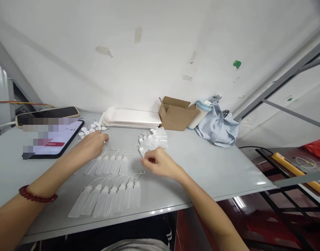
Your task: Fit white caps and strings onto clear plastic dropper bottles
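My left hand is over the near edge of a small pile of white caps. Its fingers look bent inward, and anything in them is hidden. My right hand is just in front of a heap of small clear plastic bottles. Thumb and forefinger curl toward each other as in a pinch; I cannot make out anything between them. Between my arms, a front row of clear squeeze bottles with thin bent tubes lies flat. Behind it is a second such row, partly covered by my left hand.
A phone lies at the left, with another phone behind it. Along the wall sit a stack of white sheets, an open cardboard box, a blue-lidded cup and a light blue cloth. The grey table ends at the right.
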`<state>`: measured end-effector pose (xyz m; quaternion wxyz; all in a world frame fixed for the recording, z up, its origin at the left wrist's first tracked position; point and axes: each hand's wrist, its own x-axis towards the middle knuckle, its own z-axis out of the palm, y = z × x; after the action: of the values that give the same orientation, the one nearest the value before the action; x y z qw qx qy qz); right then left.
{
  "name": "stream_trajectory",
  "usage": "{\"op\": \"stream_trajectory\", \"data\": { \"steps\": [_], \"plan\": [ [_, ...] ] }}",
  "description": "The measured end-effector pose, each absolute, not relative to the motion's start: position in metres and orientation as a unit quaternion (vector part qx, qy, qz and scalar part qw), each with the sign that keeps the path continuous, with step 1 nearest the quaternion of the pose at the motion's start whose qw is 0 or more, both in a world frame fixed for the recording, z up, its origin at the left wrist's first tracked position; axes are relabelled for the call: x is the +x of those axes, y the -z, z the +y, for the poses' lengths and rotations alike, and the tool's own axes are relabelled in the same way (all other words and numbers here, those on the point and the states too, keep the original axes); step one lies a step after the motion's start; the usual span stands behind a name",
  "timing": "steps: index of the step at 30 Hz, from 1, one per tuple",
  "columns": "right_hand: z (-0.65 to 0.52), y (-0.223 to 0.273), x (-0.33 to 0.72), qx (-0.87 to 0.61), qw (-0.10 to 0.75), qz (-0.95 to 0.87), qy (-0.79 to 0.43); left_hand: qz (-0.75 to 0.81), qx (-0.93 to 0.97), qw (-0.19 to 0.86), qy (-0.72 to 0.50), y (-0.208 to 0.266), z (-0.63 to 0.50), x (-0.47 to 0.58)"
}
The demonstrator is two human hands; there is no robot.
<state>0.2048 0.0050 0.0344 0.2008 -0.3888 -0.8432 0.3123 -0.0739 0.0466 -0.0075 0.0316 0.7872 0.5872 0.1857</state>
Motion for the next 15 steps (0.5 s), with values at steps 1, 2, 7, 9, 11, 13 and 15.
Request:
{"op": "stream_trajectory", "data": {
  "steps": [1, 2, 7, 9, 11, 13, 15],
  "plan": [
    [0.000, -0.036, 0.203, -0.358, 0.146, -0.851, -0.356, 0.594, 0.787, 0.024, -0.165, 0.006, 0.047, -0.073],
    [-0.004, -0.038, 0.202, -0.327, 0.094, -0.859, -0.383, 0.600, 0.786, 0.019, -0.146, 0.004, 0.047, -0.073],
    [-0.012, -0.038, 0.195, -0.279, -0.064, -0.884, -0.370, 0.633, 0.771, 0.005, -0.073, -0.001, 0.051, -0.069],
    [-0.011, -0.040, 0.194, -0.298, -0.124, -0.868, -0.378, 0.645, 0.762, 0.010, -0.059, -0.003, 0.052, -0.067],
    [-0.011, -0.042, 0.193, -0.319, -0.172, -0.842, -0.399, 0.649, 0.758, 0.023, -0.060, -0.005, 0.051, -0.066],
    [-0.010, -0.044, 0.193, -0.344, -0.188, -0.824, -0.410, 0.649, 0.756, 0.044, -0.075, -0.008, 0.049, -0.066],
    [-0.009, -0.044, 0.194, -0.366, -0.186, -0.816, -0.406, 0.649, 0.751, 0.070, -0.104, -0.011, 0.046, -0.065]
  ]
}}
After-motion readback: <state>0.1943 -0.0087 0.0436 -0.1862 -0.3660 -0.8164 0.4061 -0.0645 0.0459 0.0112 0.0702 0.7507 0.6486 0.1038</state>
